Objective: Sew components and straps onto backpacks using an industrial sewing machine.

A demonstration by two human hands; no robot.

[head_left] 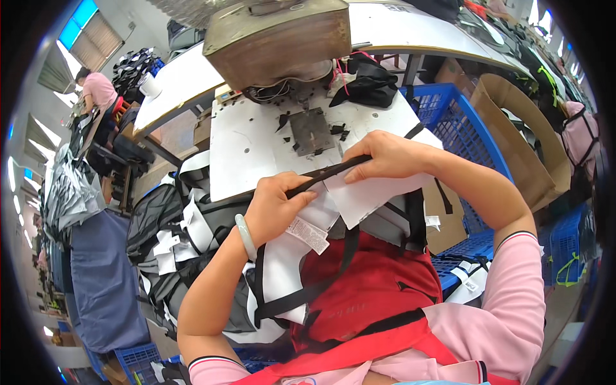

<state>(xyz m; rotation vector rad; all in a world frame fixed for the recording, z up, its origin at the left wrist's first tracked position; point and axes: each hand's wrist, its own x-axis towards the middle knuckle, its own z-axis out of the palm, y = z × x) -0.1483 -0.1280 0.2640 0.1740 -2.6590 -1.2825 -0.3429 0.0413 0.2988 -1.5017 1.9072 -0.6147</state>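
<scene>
My left hand (276, 208) and my right hand (385, 156) both pinch a black webbing strap (327, 174), stretched taut between them over a white fabric piece (366, 196). A sewn-in label (308, 234) hangs from the white fabric just below my left hand. More black strap loops down over my red apron (372, 282). Just beyond my hands lies the white machine table (250, 147) with a grey metal plate (312, 130) and black scraps on it. Above it stands the worn brown machine head (279, 38).
A pile of grey, black and white bag parts (173, 237) lies at my left. A blue plastic crate (459, 122) and a cardboard box (520, 141) stand at my right. A long white workbench (410, 32) runs behind. Another person in pink (96, 90) is at the far left.
</scene>
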